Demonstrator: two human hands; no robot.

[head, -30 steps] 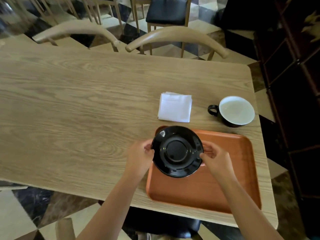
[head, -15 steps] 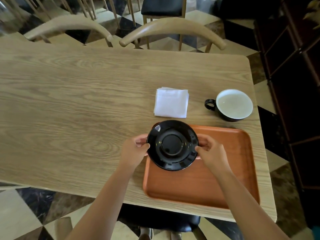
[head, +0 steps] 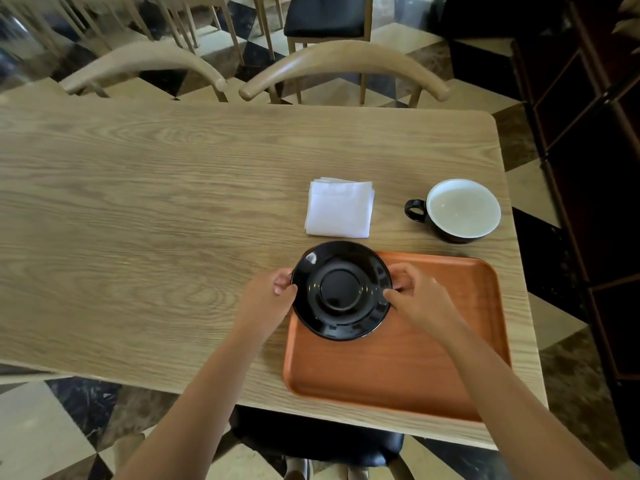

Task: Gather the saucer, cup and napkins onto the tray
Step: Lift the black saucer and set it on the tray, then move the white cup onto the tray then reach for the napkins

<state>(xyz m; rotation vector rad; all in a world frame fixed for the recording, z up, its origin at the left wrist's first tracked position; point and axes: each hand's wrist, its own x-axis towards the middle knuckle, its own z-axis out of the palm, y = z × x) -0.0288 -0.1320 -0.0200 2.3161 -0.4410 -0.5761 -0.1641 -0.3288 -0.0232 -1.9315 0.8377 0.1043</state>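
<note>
A glossy black saucer (head: pixel 341 291) is over the far left corner of the orange tray (head: pixel 415 362). My left hand (head: pixel 268 294) grips its left rim and my right hand (head: pixel 417 294) grips its right rim. I cannot tell whether the saucer rests on the tray or hovers just above it. A folded stack of white napkins (head: pixel 339 208) lies on the table just beyond the saucer. A black cup (head: pixel 457 210) with a white inside stands to the right of the napkins, its handle pointing left.
The wooden table (head: pixel 156 230) ends close to the right of the cup and tray. Two curved wooden chair backs (head: pixel 343 60) stand along the far edge. A dark cabinet (head: pixel 595 168) rises at the right.
The saucer stays between both hands over the tray's far left corner. The view has shifted a little, so everything sits slightly lower and to the left in the frame.
</note>
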